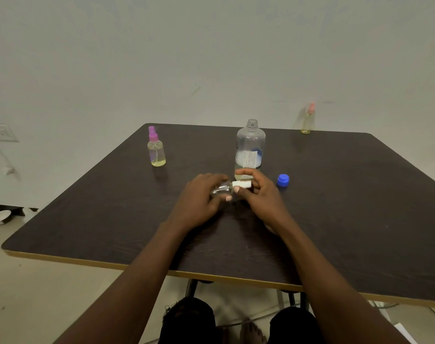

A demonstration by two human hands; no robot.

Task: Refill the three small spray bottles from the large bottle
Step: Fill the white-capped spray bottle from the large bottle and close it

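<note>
Above the table [335, 207]: left hand [199, 202] is gripping a clear spray bottle [221, 190] sideways.
Right hand [261, 198]: is pinching its white cap [242, 184].

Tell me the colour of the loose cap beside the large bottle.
The cap is blue; the head view shows it best.

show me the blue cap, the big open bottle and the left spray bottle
blue cap [283, 180]: head view, on its side wall.
large bottle [250, 142]: head view, on its clear upper body.
left spray bottle [156, 155]: head view, on its clear body above the liquid.
</note>
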